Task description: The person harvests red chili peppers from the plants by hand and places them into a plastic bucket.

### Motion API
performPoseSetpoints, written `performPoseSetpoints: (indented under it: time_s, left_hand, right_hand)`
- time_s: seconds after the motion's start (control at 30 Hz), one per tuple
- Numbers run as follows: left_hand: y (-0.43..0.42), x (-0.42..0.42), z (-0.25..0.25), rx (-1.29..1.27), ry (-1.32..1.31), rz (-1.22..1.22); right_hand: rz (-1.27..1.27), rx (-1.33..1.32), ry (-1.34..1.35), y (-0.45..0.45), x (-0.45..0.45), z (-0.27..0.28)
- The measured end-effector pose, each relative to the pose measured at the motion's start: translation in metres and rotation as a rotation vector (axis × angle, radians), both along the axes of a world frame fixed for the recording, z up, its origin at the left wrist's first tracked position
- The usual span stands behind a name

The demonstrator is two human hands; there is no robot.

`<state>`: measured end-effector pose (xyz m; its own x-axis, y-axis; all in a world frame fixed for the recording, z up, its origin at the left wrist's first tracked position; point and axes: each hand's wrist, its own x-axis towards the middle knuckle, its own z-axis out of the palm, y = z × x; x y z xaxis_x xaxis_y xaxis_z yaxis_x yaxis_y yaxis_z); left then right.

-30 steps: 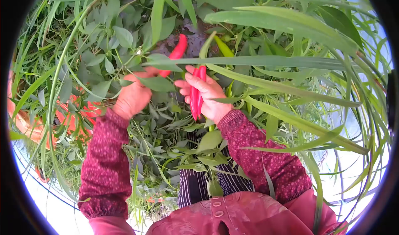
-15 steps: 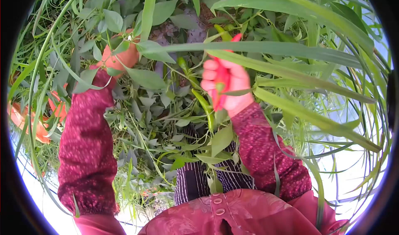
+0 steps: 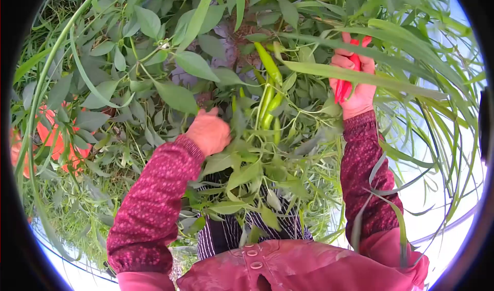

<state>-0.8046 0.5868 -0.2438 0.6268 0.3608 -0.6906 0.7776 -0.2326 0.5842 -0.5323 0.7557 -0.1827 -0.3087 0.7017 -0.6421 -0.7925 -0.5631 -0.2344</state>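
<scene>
My right hand [image 3: 364,91] is closed around red chili peppers [image 3: 355,64], which stick out above and below the fingers. A long grass blade crosses in front of that hand. My left hand [image 3: 208,132] is at the middle of the chili plant [image 3: 242,175], its back towards me and its fingers curled in among the leaves. Whatever those fingers grip, if anything, is hidden. Between the two hands hang several green chili peppers, a larger one [image 3: 268,63] on top and slimmer ones [image 3: 271,108] below it.
Long grass blades [image 3: 411,87] arch across the right side, and a thick stem [image 3: 43,85] curves down the left. Orange-red material [image 3: 54,139] shows through leaves at the left. Striped trousers [image 3: 221,234] are below the plant.
My right hand has moved right, away from the plant, still with the red peppers. My left hand has come down and right out of the upper-left leaves. The green peppers show more fully.
</scene>
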Motion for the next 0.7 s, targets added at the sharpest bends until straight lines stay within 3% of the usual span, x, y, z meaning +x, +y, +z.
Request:
performPoseSetpoints:
  time_s: [0.07,0.13,0.17,0.27,0.33,0.4,0.5,0.53,0.57,0.6,0.63,0.67,0.7]
  left_hand:
    - [-0.010,-0.015,0.001,0.065,-0.018,-0.068]
    - [-0.018,-0.030,0.007,0.125,-0.031,-0.174]
    - [-0.015,-0.030,0.015,0.005,-0.022,-0.077]
    - [-0.014,-0.047,0.035,-0.110,0.024,-0.085]
    - [-0.019,-0.051,0.041,-0.116,0.051,-0.105]
    - [-0.019,-0.050,0.045,-0.195,0.107,-0.238]
    - [0.000,-0.053,0.056,-0.262,0.082,-0.186]
    - [0.004,-0.051,0.058,-0.245,0.032,-0.132]
    - [0.004,-0.042,0.061,-0.200,0.157,-0.203]
    - [0.009,-0.035,0.062,-0.204,0.166,-0.199]
    - [0.017,-0.031,0.062,-0.314,0.152,-0.315]
    - [0.020,-0.031,0.063,-0.426,0.134,-0.429]
    - [0.018,-0.033,0.063,-0.430,0.141,-0.426]
  right_hand:
    - [0.112,0.116,-0.147,0.006,0.017,-0.013]
    - [0.057,0.055,-0.182,0.005,0.026,-0.022]
    - [0.037,0.048,-0.187,0.001,0.029,-0.019]
    - [0.017,0.011,-0.231,-0.009,0.022,-0.016]
    - [0.123,0.026,-0.104,-0.013,0.028,-0.018]
    - [0.064,-0.069,-0.203,-0.019,0.010,0.002]
    - [0.402,-0.051,0.053,-0.035,-0.012,0.007]
    - [0.542,-0.079,0.008,-0.045,-0.028,0.013]
    - [0.682,-0.103,-0.044,-0.052,-0.043,0.016]
    - [0.899,-0.044,-0.003,-0.054,-0.054,0.010]
    - [1.244,0.065,-0.214,-0.039,-0.082,0.037]
    - [1.131,-0.003,-0.134,-0.060,-0.100,0.029]
    - [1.311,0.133,-0.247,-0.063,-0.115,0.021]
